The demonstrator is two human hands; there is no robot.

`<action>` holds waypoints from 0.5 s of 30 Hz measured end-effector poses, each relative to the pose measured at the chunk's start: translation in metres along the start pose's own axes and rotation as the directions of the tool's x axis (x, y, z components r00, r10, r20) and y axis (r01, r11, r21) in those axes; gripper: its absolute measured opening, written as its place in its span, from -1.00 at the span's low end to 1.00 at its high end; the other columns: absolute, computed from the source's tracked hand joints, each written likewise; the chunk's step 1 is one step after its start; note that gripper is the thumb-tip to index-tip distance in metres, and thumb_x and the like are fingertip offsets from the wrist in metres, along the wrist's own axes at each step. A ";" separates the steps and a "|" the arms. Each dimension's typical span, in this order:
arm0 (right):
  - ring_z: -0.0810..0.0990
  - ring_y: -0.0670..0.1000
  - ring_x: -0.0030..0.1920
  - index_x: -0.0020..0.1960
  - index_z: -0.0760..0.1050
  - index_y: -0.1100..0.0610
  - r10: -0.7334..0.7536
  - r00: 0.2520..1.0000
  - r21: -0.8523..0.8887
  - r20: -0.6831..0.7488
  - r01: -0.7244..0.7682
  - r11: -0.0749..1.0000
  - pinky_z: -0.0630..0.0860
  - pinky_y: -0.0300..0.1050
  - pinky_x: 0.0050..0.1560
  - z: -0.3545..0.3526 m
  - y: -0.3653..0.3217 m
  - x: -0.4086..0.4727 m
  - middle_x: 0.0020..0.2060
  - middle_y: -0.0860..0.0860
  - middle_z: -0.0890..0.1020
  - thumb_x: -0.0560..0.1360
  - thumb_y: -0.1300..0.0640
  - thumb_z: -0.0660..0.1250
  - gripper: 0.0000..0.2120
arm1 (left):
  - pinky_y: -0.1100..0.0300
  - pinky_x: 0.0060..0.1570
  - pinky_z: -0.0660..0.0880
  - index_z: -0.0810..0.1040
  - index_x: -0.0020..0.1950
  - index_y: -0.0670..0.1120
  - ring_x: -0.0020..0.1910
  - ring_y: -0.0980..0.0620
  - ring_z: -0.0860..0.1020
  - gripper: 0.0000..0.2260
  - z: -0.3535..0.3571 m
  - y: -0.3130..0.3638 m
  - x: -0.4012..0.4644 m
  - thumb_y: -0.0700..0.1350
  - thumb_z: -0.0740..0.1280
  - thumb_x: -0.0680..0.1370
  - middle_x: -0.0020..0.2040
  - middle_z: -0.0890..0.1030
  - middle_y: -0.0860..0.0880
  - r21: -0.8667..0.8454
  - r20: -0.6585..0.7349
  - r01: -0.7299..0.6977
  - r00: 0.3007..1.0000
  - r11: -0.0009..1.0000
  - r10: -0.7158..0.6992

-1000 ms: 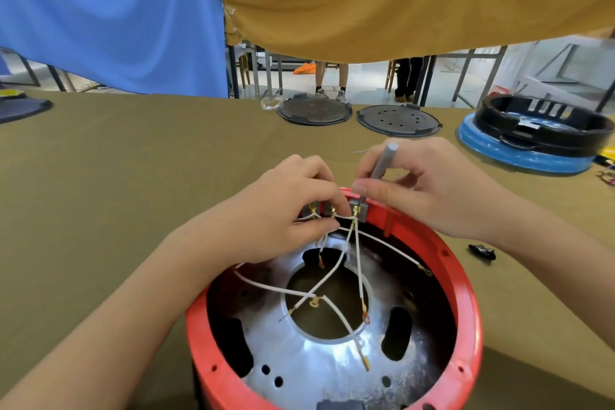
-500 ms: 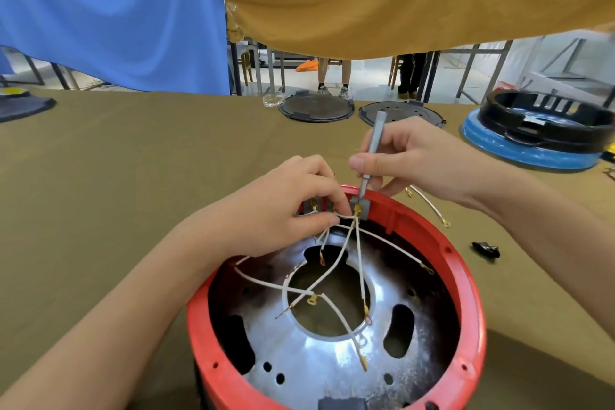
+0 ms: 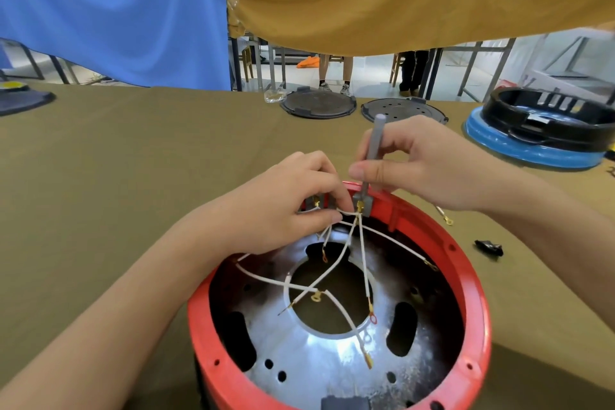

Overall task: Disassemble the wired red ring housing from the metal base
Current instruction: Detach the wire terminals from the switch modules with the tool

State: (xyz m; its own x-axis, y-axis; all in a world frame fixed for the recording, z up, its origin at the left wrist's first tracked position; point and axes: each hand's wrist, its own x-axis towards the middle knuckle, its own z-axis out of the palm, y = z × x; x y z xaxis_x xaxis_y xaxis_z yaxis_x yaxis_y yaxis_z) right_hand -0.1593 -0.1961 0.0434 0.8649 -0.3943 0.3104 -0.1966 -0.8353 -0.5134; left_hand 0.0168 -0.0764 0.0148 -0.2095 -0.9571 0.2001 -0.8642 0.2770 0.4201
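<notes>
The red ring housing (image 3: 479, 303) sits on the cloth-covered table in front of me, with the shiny metal base (image 3: 319, 356) inside it. Several white wires (image 3: 362, 263) with gold terminals cross over the base's round hole. My left hand (image 3: 283, 206) pinches the wires at a small grey terminal block (image 3: 361, 206) on the housing's far rim. My right hand (image 3: 419, 163) holds a thin grey screwdriver (image 3: 374, 146) upright, its tip down on that block. A loose wire end (image 3: 444, 216) hangs out below my right hand.
Two dark round lids (image 3: 317, 105) (image 3: 404, 110) lie at the table's far edge. A black ring on a blue base (image 3: 539, 136) stands at the right. A small black part (image 3: 488, 247) lies right of the housing. Blue and mustard cloths hang above.
My right hand lifted the screwdriver away from the rim, then brought it back down upright onto the terminal block. My left hand stayed on the wires.
</notes>
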 end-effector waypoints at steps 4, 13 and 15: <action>0.65 -0.10 -0.28 -0.17 0.61 0.07 0.175 0.984 0.307 0.035 -0.178 0.935 0.57 -0.30 -0.28 0.002 0.013 0.006 -0.33 0.02 0.65 0.46 -0.03 0.42 -0.83 | 0.15 0.19 0.37 0.62 0.09 0.08 0.15 0.09 0.40 -0.88 0.000 -0.001 0.000 -0.06 0.36 0.57 0.06 0.45 0.10 -0.002 0.000 0.001 1.000 1.000 -0.001; 0.65 -0.06 -0.20 -0.13 0.62 0.10 0.254 0.960 0.497 0.122 -0.280 0.821 0.62 -0.13 -0.17 0.004 0.029 0.001 -0.33 0.00 0.65 0.38 -0.13 0.41 -0.71 | 0.15 0.19 0.38 0.61 0.08 0.10 0.15 0.13 0.40 -0.88 0.000 -0.001 -0.001 -0.05 0.35 0.58 0.05 0.43 0.14 -0.009 0.006 0.004 1.000 1.000 -0.004; 0.67 -0.06 -0.23 -0.15 0.62 0.08 0.156 0.987 0.369 0.049 -0.163 0.915 0.64 -0.17 -0.22 0.000 0.020 0.000 -0.29 0.03 0.67 0.38 -0.14 0.40 -0.72 | 0.12 0.19 0.39 0.61 0.09 0.11 0.15 0.11 0.40 -0.88 0.000 -0.001 -0.001 -0.05 0.35 0.57 0.05 0.43 0.14 -0.006 0.006 0.001 1.000 1.000 -0.001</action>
State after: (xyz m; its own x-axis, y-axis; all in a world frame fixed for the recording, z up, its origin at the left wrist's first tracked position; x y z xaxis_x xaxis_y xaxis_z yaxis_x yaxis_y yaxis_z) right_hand -0.1635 -0.2127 0.0328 0.8455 -0.5003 0.1869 -0.1502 -0.5586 -0.8157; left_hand 0.0177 -0.0757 0.0144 -0.2111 -0.9579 0.1947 -0.8616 0.2764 0.4257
